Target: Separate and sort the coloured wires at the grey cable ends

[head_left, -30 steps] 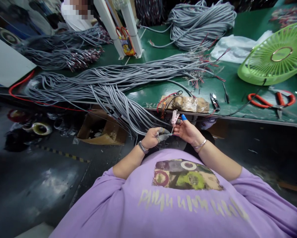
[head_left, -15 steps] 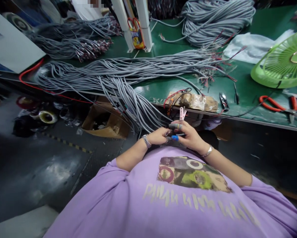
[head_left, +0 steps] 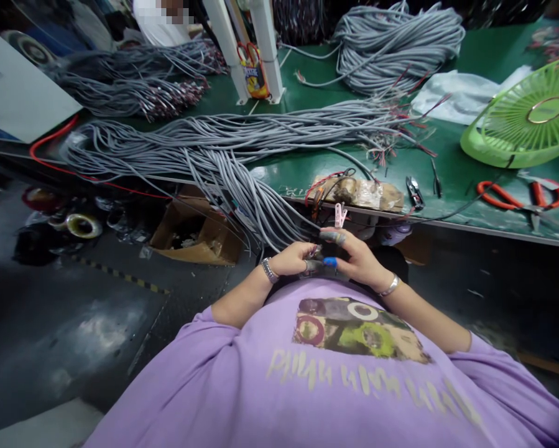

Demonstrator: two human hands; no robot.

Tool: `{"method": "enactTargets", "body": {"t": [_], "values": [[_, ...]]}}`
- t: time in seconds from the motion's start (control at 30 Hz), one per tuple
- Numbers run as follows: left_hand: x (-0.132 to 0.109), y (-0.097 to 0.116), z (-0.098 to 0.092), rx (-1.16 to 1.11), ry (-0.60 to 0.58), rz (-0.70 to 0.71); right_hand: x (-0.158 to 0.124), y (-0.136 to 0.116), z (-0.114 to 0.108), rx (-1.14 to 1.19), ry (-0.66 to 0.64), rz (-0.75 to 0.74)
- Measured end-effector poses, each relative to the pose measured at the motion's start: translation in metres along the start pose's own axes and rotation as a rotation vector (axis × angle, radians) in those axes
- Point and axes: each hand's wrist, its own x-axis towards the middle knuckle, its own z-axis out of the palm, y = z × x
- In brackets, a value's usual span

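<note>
My left hand [head_left: 294, 259] and my right hand [head_left: 357, 256] meet close to my chest, just below the edge of the green workbench [head_left: 307, 168]. Both are closed in a pinch on the end of a grey cable [head_left: 279, 224] that trails down from the large bundle [head_left: 223, 140] on the bench. Tape covers several fingertips, and one on the right hand is blue. A pink clip [head_left: 339, 214] sticks up just above the hands, next to a taped brown block [head_left: 360, 191] with red and black wires.
Coiled grey cables [head_left: 395, 37] lie at the back. A green fan [head_left: 526, 115], red-handled scissors [head_left: 522, 196] and small cutters [head_left: 413, 190] sit at the right. A cardboard box [head_left: 198, 233] and tape rolls [head_left: 81, 225] are under the bench at the left. Another person [head_left: 162, 18] sits across.
My right hand has curled down from the pink clip, blue fingertip lowered, and closed against my left hand on the cable end. The view has shifted slightly.
</note>
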Motion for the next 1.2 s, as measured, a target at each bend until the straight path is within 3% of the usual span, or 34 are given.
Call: {"method": "enactTargets", "body": {"t": [0.13, 0.33, 0.43, 0.6, 0.73, 0.9, 0.97, 1.07, 1.2], "values": [[0.005, -0.002, 0.003, 0.12, -0.012, 0.04, 0.004, -0.006, 0.013, -0.018, -0.092, -0.001], [-0.004, 0.008, -0.004, -0.04, 0.016, 0.019, 0.005, -0.011, 0.003, 0.02, 0.025, 0.07], [-0.009, 0.012, -0.007, -0.089, 0.024, 0.012, 0.004, -0.012, -0.007, 0.182, -0.02, 0.145], [-0.006, 0.014, -0.011, -0.063, -0.063, 0.128, 0.003, -0.01, -0.009, 0.642, -0.145, 0.457], [-0.003, 0.018, -0.014, 0.059, -0.066, 0.216, 0.005, -0.005, -0.002, 0.808, -0.011, 0.595], [-0.003, 0.026, -0.016, 0.132, 0.015, 0.327, 0.011, 0.018, -0.005, 0.984, 0.363, 0.807], [-0.002, 0.026, -0.015, 0.125, 0.103, 0.339, 0.013, 0.026, -0.009, 1.023, 0.436, 0.848], [0.005, 0.022, -0.015, 0.038, 0.271, 0.306, 0.019, 0.029, -0.012, 1.069, 0.304, 0.882], [0.016, 0.015, -0.017, -0.114, 0.355, 0.267, 0.032, 0.02, -0.012, 1.06, 0.097, 0.827]]}}
